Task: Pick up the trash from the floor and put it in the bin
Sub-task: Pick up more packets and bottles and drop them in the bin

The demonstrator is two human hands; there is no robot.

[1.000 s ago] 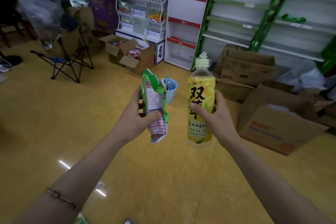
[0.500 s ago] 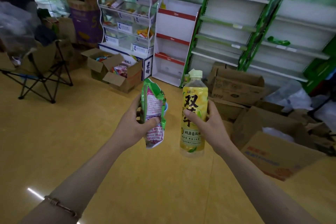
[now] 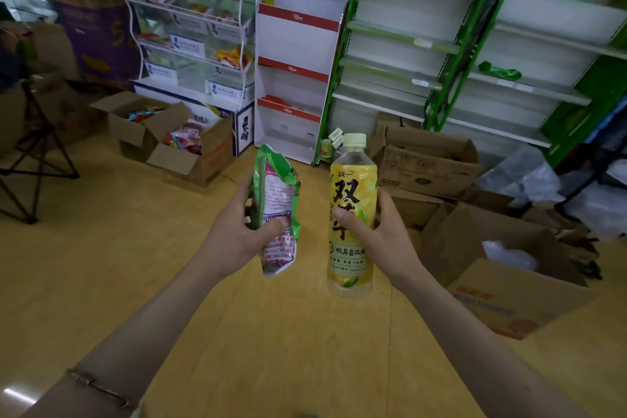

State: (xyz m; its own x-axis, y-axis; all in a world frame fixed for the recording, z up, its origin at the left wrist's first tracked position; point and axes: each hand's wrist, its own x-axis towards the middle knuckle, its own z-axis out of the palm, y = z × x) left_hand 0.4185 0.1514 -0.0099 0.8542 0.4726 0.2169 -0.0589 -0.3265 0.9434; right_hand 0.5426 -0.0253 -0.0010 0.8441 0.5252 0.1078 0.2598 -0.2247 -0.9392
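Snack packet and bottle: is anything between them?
Nothing is held between the snack packet and the bottle; the head view shows only yellow floor behind the gap.
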